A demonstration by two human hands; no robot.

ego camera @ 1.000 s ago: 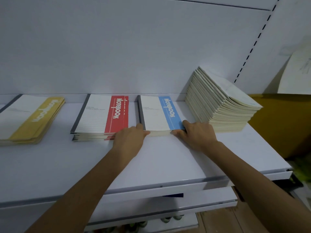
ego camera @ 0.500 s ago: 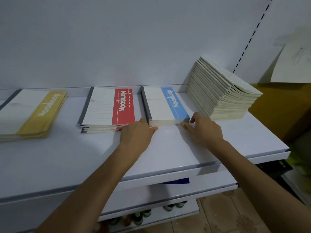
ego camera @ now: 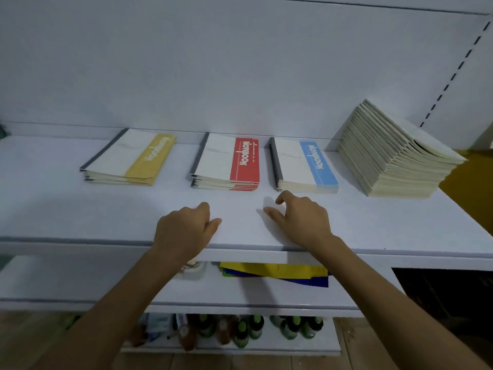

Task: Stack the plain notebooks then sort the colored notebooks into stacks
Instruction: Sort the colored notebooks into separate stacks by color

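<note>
Four stacks sit in a row along the back of the shelf (ego camera: pixel 80 209), spines to the left.

- Yellow stack (ego camera: pixel 130 158): farthest left, low, well apart from the red one.
- Red stack (ego camera: pixel 226 162): middle, covers slightly stepped at the right edge.
- Blue stack (ego camera: pixel 304 166): just beside red, with a narrow gap between them. Its near edge is squared.
- Plain stack (ego camera: pixel 394 153): far right and tallest, leaning so its top overhangs to the right. It sits near the shelf's right end.

Your left hand (ego camera: pixel 184 228) hangs over the front part of the shelf, loosely curled and holding nothing. Your right hand (ego camera: pixel 298 217) is likewise curled and holding nothing, with its fingertips just short of the blue stack's near edge.

A broad strip of bare shelf runs from the stacks to the front lip. There is more room left of yellow.

The lower shelf (ego camera: pixel 80 279) carries coloured sheets (ego camera: pixel 274 273). Bottles (ego camera: pixel 266 329) stand below it.
</note>
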